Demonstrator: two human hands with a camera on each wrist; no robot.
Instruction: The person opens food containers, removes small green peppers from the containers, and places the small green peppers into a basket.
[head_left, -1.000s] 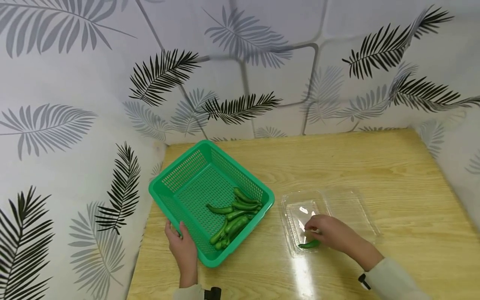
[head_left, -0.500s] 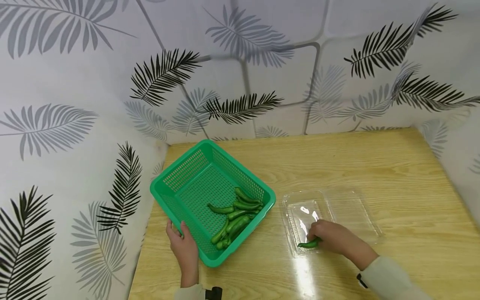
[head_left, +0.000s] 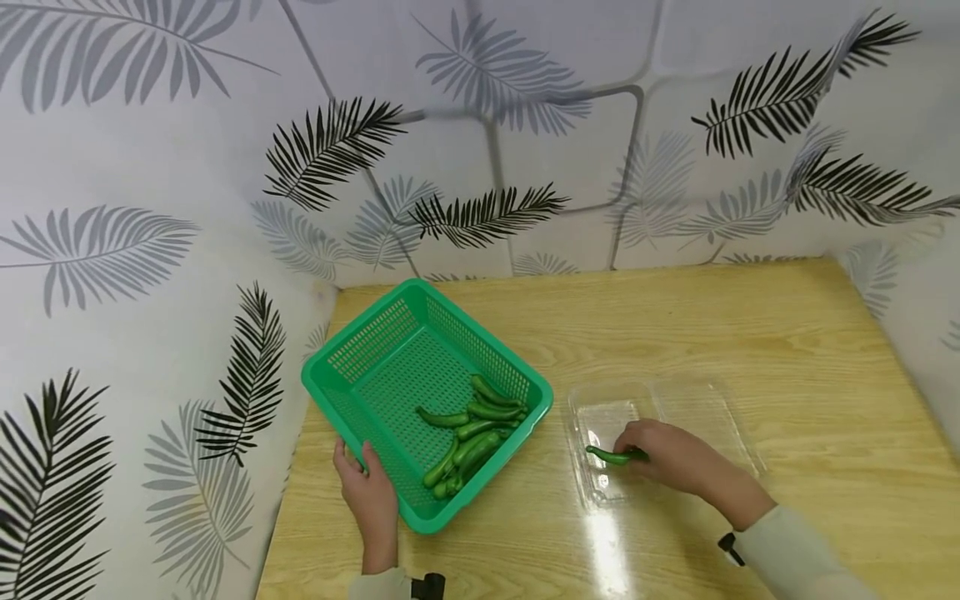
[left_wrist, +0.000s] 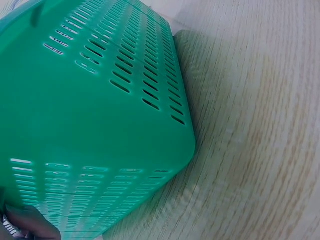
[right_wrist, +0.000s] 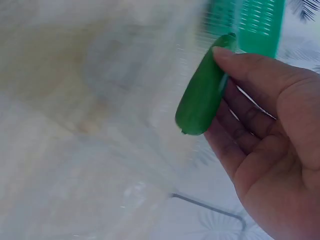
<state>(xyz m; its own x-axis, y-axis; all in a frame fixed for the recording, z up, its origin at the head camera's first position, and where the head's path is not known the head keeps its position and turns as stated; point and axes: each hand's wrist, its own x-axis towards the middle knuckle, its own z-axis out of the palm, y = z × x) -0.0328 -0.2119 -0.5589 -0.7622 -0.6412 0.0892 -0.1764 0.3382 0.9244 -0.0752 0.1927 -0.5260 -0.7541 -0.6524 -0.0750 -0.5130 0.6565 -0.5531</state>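
My right hand (head_left: 663, 454) pinches a green chili pepper (head_left: 607, 456) between thumb and fingers, over the clear plastic clamshell box (head_left: 579, 450). In the right wrist view the pepper (right_wrist: 199, 102) shows its smooth, rounded end, with the thumb pressed on it near the other end. My left hand (head_left: 367, 504) holds the near-left rim of the green plastic basket (head_left: 378, 325). Only a few dark fingers (left_wrist: 32, 222) of that hand show against the basket wall (left_wrist: 115, 130) in the left wrist view. Several green chili peppers (head_left: 476, 450) lie in the basket's right corner.
The clamshell's lid (head_left: 705, 417) lies folded open to the right. Basket and box stand apart on a wood-grain table (head_left: 675, 325). A leaf-patterned cloth (head_left: 525, 150) covers the wall behind and at the sides.
My right hand has closed its fingers on the pepper in the box, then raised it and moved it slightly away from me. The left hand has stayed on the basket rim.
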